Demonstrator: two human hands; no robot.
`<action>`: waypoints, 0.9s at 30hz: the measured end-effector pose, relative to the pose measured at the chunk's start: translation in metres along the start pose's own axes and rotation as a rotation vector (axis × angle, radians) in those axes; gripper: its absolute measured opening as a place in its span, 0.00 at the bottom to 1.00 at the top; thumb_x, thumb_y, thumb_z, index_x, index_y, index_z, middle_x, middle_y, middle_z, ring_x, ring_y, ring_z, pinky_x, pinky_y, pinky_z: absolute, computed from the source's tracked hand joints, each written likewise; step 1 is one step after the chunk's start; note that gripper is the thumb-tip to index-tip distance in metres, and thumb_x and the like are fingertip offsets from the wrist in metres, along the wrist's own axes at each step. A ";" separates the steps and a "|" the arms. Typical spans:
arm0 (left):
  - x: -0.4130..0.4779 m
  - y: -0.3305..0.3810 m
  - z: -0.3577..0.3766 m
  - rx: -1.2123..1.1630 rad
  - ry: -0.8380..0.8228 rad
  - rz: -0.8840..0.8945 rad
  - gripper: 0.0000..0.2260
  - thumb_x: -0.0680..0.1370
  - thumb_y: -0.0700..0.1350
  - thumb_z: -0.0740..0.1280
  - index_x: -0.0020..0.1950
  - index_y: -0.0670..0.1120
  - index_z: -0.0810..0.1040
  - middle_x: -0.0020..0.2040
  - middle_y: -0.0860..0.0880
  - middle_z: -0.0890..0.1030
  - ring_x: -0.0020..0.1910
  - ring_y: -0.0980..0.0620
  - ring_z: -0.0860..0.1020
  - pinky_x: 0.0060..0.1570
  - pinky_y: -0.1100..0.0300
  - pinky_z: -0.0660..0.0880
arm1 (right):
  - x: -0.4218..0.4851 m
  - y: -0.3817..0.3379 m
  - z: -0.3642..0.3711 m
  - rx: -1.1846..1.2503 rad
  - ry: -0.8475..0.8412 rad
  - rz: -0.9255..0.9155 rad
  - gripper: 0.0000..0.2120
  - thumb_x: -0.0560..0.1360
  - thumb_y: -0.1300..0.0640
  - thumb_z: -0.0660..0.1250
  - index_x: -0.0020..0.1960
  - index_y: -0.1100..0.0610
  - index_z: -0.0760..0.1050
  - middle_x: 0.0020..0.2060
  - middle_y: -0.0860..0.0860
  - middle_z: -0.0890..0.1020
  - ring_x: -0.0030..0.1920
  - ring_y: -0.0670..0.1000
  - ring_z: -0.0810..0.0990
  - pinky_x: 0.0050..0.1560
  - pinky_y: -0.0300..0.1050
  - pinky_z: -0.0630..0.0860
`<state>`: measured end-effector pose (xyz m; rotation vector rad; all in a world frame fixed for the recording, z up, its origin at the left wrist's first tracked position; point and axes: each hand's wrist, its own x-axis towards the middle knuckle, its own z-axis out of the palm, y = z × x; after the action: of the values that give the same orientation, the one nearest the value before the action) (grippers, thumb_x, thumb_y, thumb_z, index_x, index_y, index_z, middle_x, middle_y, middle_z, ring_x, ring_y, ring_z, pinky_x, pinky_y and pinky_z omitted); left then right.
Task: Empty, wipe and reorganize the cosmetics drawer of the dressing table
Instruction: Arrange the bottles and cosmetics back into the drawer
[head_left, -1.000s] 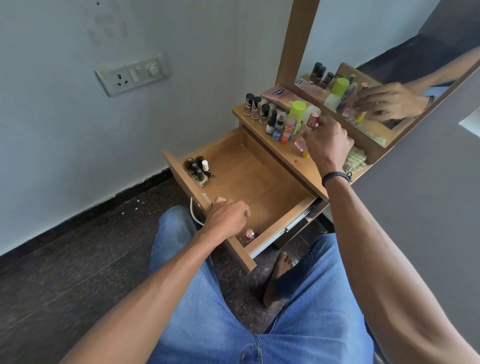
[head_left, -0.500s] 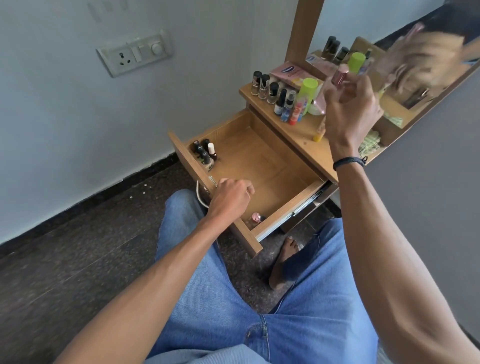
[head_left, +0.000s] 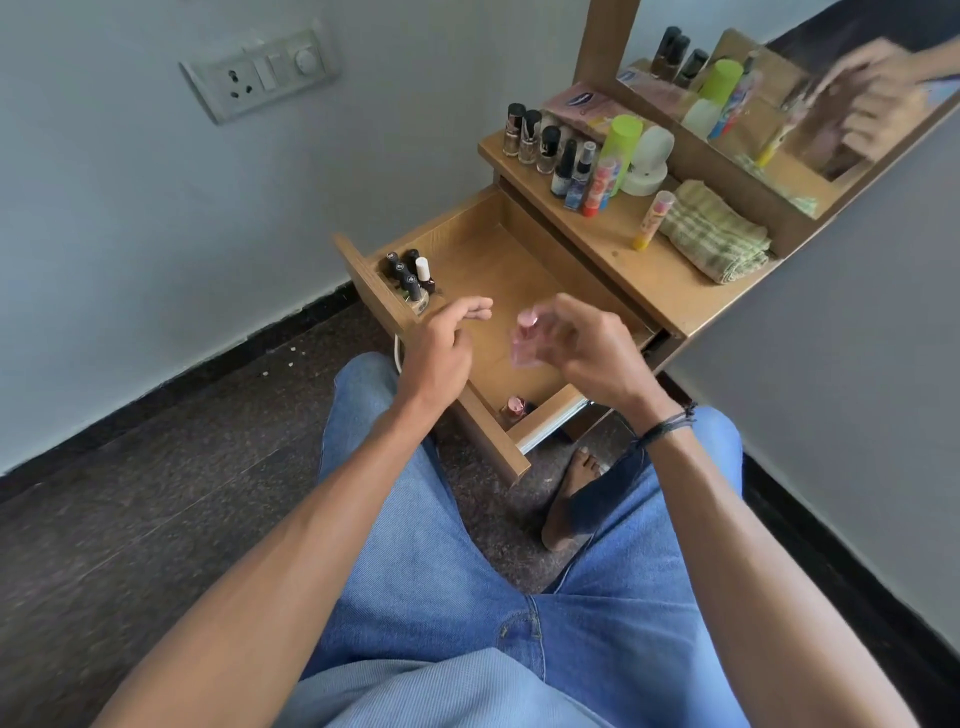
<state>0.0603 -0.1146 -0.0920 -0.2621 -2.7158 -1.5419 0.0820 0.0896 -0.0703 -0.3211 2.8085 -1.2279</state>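
Observation:
The wooden drawer (head_left: 483, 228) of the dressing table is pulled out. My right hand (head_left: 587, 348) holds a small pink perfume bottle (head_left: 523, 344) above the drawer's middle. My left hand (head_left: 441, 345) hovers beside it over the drawer's front edge, fingers apart and holding nothing. Several nail polish bottles (head_left: 410, 275) stand in the drawer's front left corner. Another small pink-capped bottle (head_left: 514, 408) stands in the front right corner. On the table top (head_left: 649, 280) stand more bottles (head_left: 561, 156), a green-capped can (head_left: 621, 145), a yellow lip balm tube (head_left: 652, 218) and a folded checked cloth (head_left: 711, 234).
A mirror (head_left: 789, 88) stands behind the table top and reflects the bottles and my hand. A wall socket plate (head_left: 260, 73) is on the wall at upper left. My jeans-clad legs and a bare foot (head_left: 571, 499) are on the dark floor below the drawer.
My right hand brought the pink bottle from the table top down over the drawer. My left hand let go of the drawer's front edge and opened toward the bottle.

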 end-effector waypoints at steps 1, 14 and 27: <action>-0.001 -0.002 -0.001 0.026 -0.010 0.022 0.20 0.78 0.29 0.58 0.63 0.45 0.80 0.55 0.54 0.84 0.40 0.69 0.75 0.46 0.67 0.73 | 0.001 0.004 0.005 -0.009 -0.085 0.011 0.13 0.77 0.60 0.73 0.60 0.51 0.77 0.48 0.41 0.82 0.47 0.38 0.82 0.48 0.41 0.81; -0.010 -0.019 0.002 0.479 -0.184 0.183 0.11 0.79 0.41 0.65 0.58 0.49 0.81 0.41 0.52 0.84 0.51 0.52 0.80 0.76 0.54 0.53 | 0.017 0.020 0.035 -0.087 -0.373 0.040 0.15 0.75 0.65 0.73 0.56 0.49 0.77 0.50 0.46 0.84 0.50 0.46 0.83 0.52 0.49 0.81; -0.011 -0.023 0.005 0.554 -0.265 0.171 0.13 0.78 0.40 0.64 0.58 0.52 0.81 0.31 0.60 0.74 0.50 0.54 0.79 0.77 0.52 0.50 | 0.011 0.026 0.030 -0.077 -0.379 0.091 0.22 0.73 0.74 0.65 0.58 0.52 0.81 0.50 0.46 0.86 0.52 0.45 0.84 0.54 0.48 0.83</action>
<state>0.0677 -0.1238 -0.1154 -0.6965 -3.0750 -0.7120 0.0715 0.0828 -0.1095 -0.3803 2.5167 -0.9279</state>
